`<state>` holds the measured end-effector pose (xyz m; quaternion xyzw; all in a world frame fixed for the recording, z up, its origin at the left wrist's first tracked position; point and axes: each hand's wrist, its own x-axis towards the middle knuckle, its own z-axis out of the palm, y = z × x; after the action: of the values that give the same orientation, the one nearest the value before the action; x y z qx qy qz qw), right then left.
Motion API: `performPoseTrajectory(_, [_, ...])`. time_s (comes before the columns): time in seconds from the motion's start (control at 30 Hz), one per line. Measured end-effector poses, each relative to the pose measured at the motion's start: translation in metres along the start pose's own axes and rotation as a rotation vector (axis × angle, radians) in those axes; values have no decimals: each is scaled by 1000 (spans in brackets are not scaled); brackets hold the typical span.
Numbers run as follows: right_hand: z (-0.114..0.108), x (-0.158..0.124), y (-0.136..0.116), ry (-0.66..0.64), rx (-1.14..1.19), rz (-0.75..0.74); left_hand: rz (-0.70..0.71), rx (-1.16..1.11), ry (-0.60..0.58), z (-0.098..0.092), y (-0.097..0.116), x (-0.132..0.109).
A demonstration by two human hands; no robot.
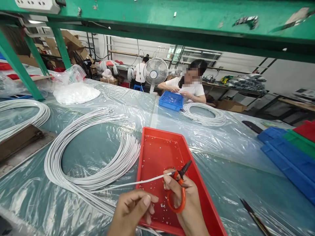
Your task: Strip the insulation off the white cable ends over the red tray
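Observation:
My right hand (188, 196) grips orange-handled scissors (176, 196), their dark blades pointing up and right. Between its thumb and index finger it also pinches the end of a white cable (150, 179), where a short bit of blue wire shows. To the left, my left hand (134, 209) is curled, thumb laid against the index finger; whether anything sits between them is hidden. Both hands are over a red tray (142, 157) dotted with small white scraps. The cable runs left to a large coiled bundle of white cables (55, 160) lying beside the tray.
Across the plastic-covered table a co-worker (197, 87) works over a blue tray (171, 106) beside another cable coil (219, 119). Stacked bins (287, 157) stand right, near dark pointed tweezers (254, 216). A brown block (21, 142) lies left. A green beam (147, 16) crosses overhead.

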<state>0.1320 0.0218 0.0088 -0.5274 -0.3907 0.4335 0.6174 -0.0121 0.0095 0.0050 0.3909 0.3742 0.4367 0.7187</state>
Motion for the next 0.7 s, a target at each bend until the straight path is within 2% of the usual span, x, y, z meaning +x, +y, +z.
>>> performPoseTrajectory(0.1, [-8, 4, -8, -91, -105, -122, -116, 56, -94, -5, 17, 3])
performPoseTrajectory(0.23, [-19, 4, -22, -396, -658, -843, -240, 50, -182, -4, 27, 18])
performPoseTrajectory(0.3, [-22, 0, -26, -452, -830, -1092, -287, 36, -192, -2, 24, 25])
performPoseTrajectory(0.37, [-23, -5, -26, -453, -951, -1238, -310, -16, -182, 0, 17, 30])
performPoseTrajectory(0.43, [-24, -10, -22, -440, -1045, -1298, -316, -88, -156, 1, 9, 31])
performPoseTrajectory(0.5, [-26, -14, -14, -436, -1068, -1281, -304, -149, -119, 2, 4, 30])
performPoseTrajectory(0.6, [-27, -18, -2, -379, -896, -1141, -205, -182, -90, 2, 5, 27])
performPoseTrajectory(0.7, [-24, -23, 3, -251, -695, -937, -89, -161, -93, 1, 13, 25])
